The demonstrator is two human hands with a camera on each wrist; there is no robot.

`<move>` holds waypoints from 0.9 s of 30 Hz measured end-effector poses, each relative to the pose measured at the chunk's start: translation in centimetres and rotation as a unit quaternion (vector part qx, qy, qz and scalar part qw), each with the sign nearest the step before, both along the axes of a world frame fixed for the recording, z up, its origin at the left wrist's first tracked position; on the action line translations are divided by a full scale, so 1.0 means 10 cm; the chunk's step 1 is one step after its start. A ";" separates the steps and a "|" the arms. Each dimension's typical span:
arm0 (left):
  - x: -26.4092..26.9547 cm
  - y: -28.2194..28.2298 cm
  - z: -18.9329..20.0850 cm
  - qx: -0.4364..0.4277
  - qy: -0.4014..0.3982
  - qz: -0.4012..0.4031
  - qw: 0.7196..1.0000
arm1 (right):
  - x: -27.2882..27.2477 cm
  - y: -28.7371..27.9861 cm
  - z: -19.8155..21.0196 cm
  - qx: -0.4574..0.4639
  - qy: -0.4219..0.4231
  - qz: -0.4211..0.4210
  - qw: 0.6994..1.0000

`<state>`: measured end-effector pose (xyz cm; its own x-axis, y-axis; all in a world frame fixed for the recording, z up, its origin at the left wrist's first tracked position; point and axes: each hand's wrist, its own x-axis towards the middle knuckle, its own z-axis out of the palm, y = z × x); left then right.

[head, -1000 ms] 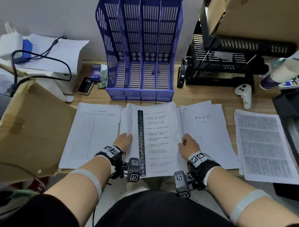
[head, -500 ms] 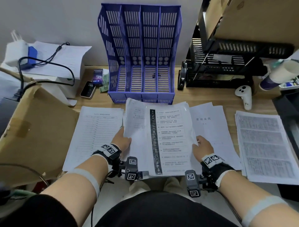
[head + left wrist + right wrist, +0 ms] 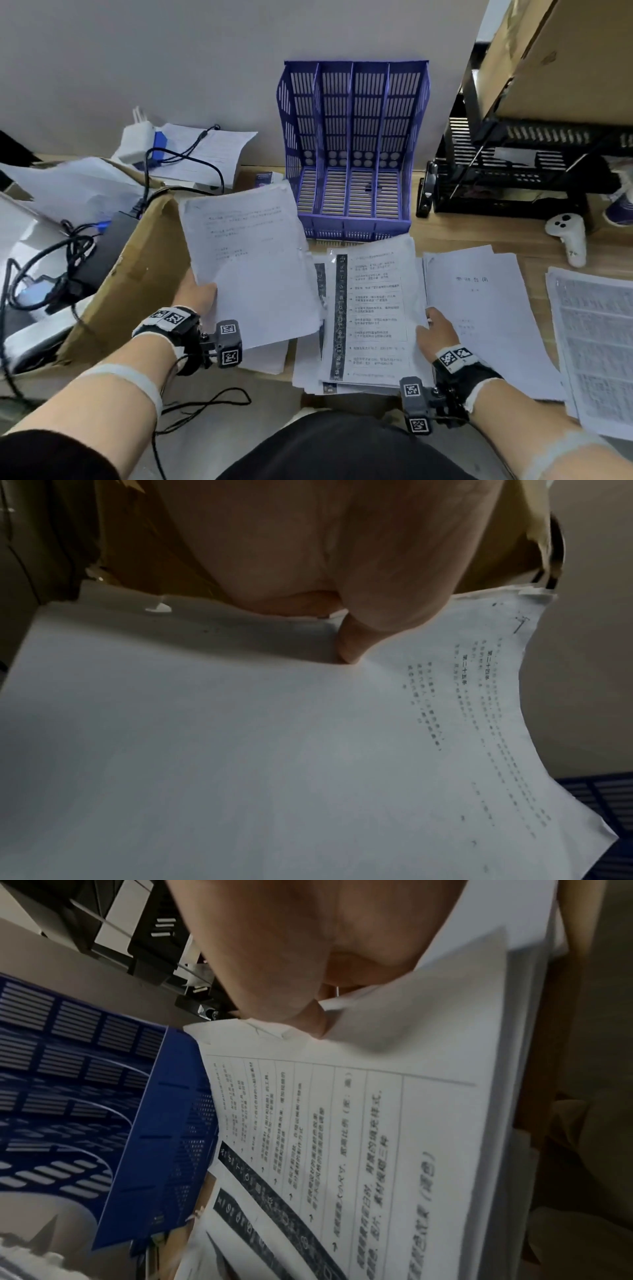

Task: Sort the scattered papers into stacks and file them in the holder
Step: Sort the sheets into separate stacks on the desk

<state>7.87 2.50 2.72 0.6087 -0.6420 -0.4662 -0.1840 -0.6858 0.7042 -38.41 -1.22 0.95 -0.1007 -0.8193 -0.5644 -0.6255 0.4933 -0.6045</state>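
My left hand [image 3: 197, 291] grips a sheaf of white printed sheets [image 3: 250, 270] by its lower left edge and holds it raised and tilted above the desk's left side; the thumb [image 3: 349, 642] presses on the top sheet [image 3: 308, 750]. My right hand [image 3: 435, 329] pinches the right edge of a stack with a black-banded top page [image 3: 373, 318] lying on the desk; its thumb [image 3: 308, 1018] lies on that page [image 3: 377, 1123]. The blue four-slot file holder [image 3: 352, 150] stands behind, slots bare.
Another paper stack [image 3: 479, 315] lies right of my right hand, and a densely printed one [image 3: 596, 342] at the far right. A white controller [image 3: 567, 236] and black wire rack [image 3: 520, 171] stand back right. A cardboard flap [image 3: 137, 270], cables and a charger [image 3: 137, 144] crowd the left.
The stack held by both hands has split: my left hand lifted a sheaf up and to the left, while my right hand stays on the banded stack on the desk.
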 end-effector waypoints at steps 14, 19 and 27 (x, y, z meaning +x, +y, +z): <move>-1.43 -0.15 -0.10 0.029 0.192 -0.183 0.964 | 0.24 0.13 0.52 0.118 -0.268 -0.120 0.949; -1.81 -0.15 -0.05 0.043 0.154 -0.209 0.965 | 0.01 0.20 0.37 0.120 -0.220 -0.109 0.962; -1.90 -0.01 -0.21 0.075 0.099 -0.261 0.957 | -0.18 0.30 -0.01 0.072 -0.001 0.011 0.997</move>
<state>-11.13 2.43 0.62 0.1143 -0.7510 -0.6503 -0.4022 -0.6335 0.6610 -40.21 1.81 0.84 -0.0816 -0.7313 -0.6772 -0.6358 0.5614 -0.5297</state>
